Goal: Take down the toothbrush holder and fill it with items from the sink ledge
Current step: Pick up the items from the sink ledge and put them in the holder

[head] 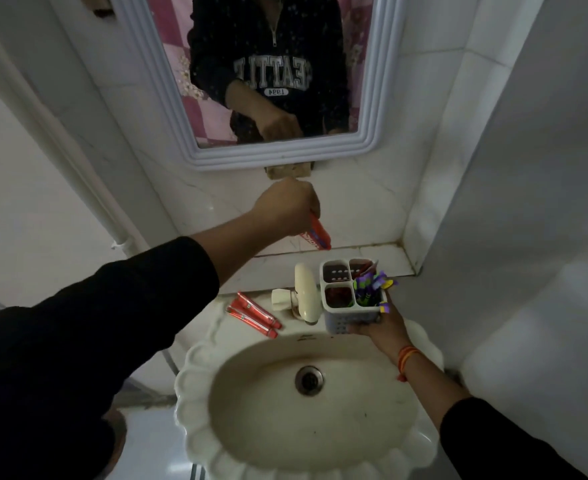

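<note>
Above sink [195, 386], left grip [285, 206] around red tube [317, 235], right grip [381, 323] clasping toothbrush holder [349, 315].

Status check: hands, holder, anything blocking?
Left hand gripping red tube. Right hand holding toothbrush holder. Two red tubes on sink rim. Tap beside holder.

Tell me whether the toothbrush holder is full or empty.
Partly filled: the toothbrush holder has purple items in one compartment; the back-left compartment looks empty.
</note>
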Action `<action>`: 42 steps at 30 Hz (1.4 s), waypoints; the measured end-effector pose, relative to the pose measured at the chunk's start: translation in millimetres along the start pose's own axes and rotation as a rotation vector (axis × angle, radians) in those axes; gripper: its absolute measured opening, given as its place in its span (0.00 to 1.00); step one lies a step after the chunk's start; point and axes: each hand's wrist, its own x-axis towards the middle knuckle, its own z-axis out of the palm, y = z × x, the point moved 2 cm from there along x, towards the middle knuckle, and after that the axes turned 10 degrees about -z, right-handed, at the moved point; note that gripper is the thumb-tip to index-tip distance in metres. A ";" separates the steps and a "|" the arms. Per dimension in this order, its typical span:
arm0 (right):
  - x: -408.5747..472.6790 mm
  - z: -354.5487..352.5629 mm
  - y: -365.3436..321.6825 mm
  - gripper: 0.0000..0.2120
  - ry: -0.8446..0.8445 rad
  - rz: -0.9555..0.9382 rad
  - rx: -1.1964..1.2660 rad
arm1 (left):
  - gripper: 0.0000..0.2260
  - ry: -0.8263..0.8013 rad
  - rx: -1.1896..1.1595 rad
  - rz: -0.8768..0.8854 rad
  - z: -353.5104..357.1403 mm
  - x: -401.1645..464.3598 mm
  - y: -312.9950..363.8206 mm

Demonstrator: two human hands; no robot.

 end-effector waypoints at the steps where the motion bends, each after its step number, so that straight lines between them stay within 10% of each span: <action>1: -0.1 -0.6 -0.4 0.41 -0.001 0.000 0.006 | 0.13 -0.001 -0.008 0.010 -5.0 -2.7 8.5; 14: -4.0 -3.1 -4.0 0.40 -0.014 -0.011 0.017 | 0.12 -0.309 0.012 0.001 57.4 -12.1 57.9; 18: -2.4 -3.6 -2.5 0.39 -0.003 -0.010 0.026 | 0.21 -0.535 -0.413 -0.237 63.1 -6.2 27.1; 22: -0.6 -5.3 2.9 0.40 -0.007 -0.005 -0.022 | 0.17 -0.319 -0.741 -0.452 66.0 0.8 -16.9; 32: 4.0 -3.4 13.3 0.43 0.005 -0.010 -0.058 | 0.25 -0.635 0.199 -0.365 145.9 -47.4 -94.2; 42: 3.6 -4.8 10.5 0.41 -0.010 -0.044 -0.087 | 0.31 -0.392 0.381 -0.117 179.2 -62.9 -126.9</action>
